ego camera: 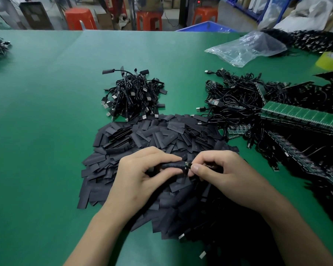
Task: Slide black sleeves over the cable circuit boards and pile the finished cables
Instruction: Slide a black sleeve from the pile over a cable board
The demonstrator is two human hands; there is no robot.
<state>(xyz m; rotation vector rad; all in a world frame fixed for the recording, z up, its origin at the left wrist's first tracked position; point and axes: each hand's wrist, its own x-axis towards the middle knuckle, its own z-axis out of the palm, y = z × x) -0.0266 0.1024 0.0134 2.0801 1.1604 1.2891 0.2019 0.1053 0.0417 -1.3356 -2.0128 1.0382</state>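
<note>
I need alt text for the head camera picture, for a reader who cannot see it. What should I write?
Two bare hands work over a green table: the left hand grips a black sleeve while the right hand pinches the cable end at its mouth. Loose sleeves lie under the hands; a pile of sleeved cables lies beyond.

A black sleeve [171,165] is held level in the left hand [142,175], with a cable end [187,166] pinched at its right mouth by the right hand [219,173]. Beneath, a wide heap of flat loose sleeves [152,135] is spread. Just behind it, finished cables [133,95] are piled; unsleeved cables [235,98] are tangled to the right.
</note>
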